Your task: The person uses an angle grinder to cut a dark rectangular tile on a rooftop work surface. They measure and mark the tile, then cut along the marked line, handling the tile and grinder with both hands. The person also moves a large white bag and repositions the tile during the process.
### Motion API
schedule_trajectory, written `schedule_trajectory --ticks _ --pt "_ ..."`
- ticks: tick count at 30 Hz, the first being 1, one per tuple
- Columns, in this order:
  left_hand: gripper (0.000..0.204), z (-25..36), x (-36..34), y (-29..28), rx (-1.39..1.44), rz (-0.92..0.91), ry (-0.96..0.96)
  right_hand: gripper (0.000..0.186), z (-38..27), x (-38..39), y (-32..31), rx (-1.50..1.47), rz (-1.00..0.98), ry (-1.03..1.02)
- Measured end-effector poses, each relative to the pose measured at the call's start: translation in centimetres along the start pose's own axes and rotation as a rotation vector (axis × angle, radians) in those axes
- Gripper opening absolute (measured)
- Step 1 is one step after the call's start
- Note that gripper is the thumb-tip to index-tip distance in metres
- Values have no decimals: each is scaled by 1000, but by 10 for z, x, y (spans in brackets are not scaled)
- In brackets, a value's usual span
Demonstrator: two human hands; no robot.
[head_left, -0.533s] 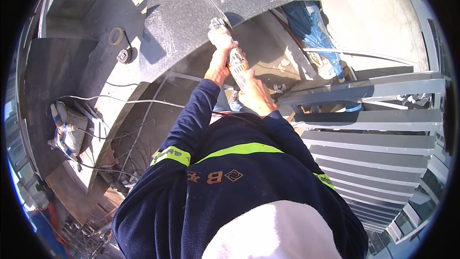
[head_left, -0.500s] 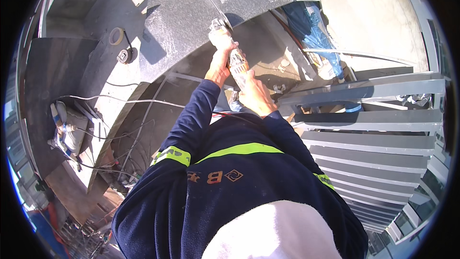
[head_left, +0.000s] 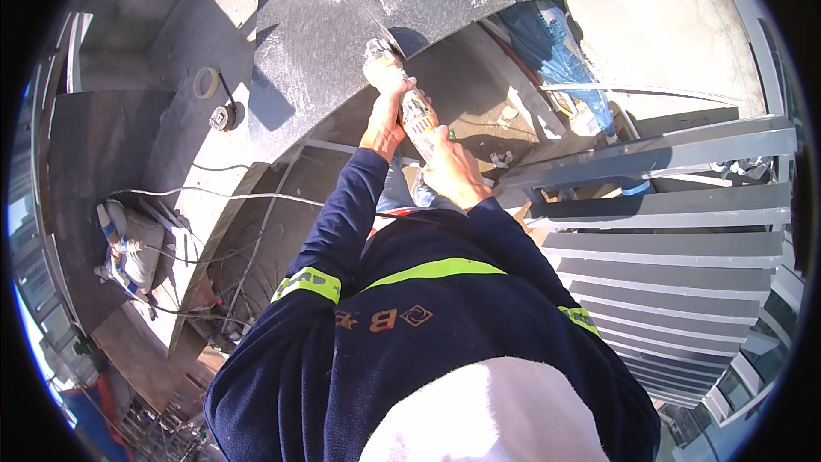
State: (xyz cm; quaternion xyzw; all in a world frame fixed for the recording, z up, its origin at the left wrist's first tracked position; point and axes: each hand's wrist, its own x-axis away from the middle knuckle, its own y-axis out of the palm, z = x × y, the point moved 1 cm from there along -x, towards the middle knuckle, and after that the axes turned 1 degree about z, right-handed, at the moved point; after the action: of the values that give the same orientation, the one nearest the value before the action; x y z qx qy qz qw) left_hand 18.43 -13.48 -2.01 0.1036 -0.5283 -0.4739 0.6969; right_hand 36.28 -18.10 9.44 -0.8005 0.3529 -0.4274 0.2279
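A dusty orange-and-grey angle grinder [head_left: 418, 115] is held in both hands at the near edge of a dark stone slab [head_left: 321, 38]. My left hand [head_left: 389, 103] wraps round its front end, just behind the disc. Behind it and to the right, my right hand [head_left: 455, 173] closes round the rear of the body. The grinder's head lies by a narrow cut line that runs away across the slab. Whether the disc touches the stone I cannot tell. Pale dust streaks the slab's surface.
A tape roll [head_left: 206, 82] and a tape measure [head_left: 222, 117] lie left of the slab. A pale cable [head_left: 231, 196] crosses at left. Blue sheeting [head_left: 547, 43] hangs at the far right, above grey metal slats [head_left: 658, 248]. A bundled bag [head_left: 137, 248] sits lower left.
The grinder and both hands have shifted slightly left and nearer in the picture. The view itself has tilted a little. Both hands keep their hold.
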Motion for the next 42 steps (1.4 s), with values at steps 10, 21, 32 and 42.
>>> schedule_trajectory --ticks 10,21,32,42 --pt "32 22 28 44 -39 -41 169 64 11 4 6 -122 128 -103" --pt "34 60 50 81 1 -51 377 51 -22 -4 -12 -239 263 -281" --pt "51 57 129 8 -23 297 670 51 -29 -15 57 -457 -138 -241" --pt "76 154 225 -114 -439 900 839 50 -165 -9 158 -228 -219 -570"
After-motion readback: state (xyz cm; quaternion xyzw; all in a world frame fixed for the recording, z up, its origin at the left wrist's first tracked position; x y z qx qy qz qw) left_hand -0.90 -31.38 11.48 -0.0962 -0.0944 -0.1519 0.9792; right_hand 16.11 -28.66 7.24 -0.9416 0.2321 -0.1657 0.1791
